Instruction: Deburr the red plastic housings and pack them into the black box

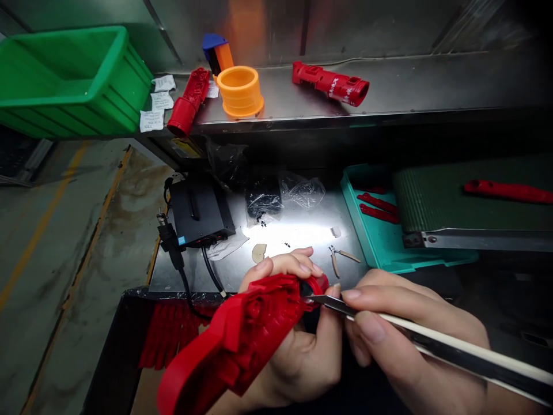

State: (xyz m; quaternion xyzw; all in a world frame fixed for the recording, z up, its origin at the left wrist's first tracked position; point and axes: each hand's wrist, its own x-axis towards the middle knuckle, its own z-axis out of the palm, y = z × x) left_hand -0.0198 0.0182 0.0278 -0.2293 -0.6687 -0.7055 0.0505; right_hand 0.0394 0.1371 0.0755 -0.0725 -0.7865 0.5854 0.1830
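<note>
My left hand (298, 340) is closed around a large red moulded plastic part (242, 340), held low in the middle of the view with its ribbed inside facing up. My right hand (401, 334) pinches a long thin tool with a white handle (466, 351) and a metal tip. That tip touches the round end of the red part (317, 286) beside my left thumb. Both hands hover just in front of the metal worktable (302, 230).
On the worktable lie a black box with cables (199, 210), clear plastic bags (280, 196), small cutters (339, 256) and a teal tray (380, 236) with red strips. A conveyor belt (470, 199) carries a red piece. The shelf above holds red housings (330, 82), an orange ring (240, 89) and a green bin (73, 80).
</note>
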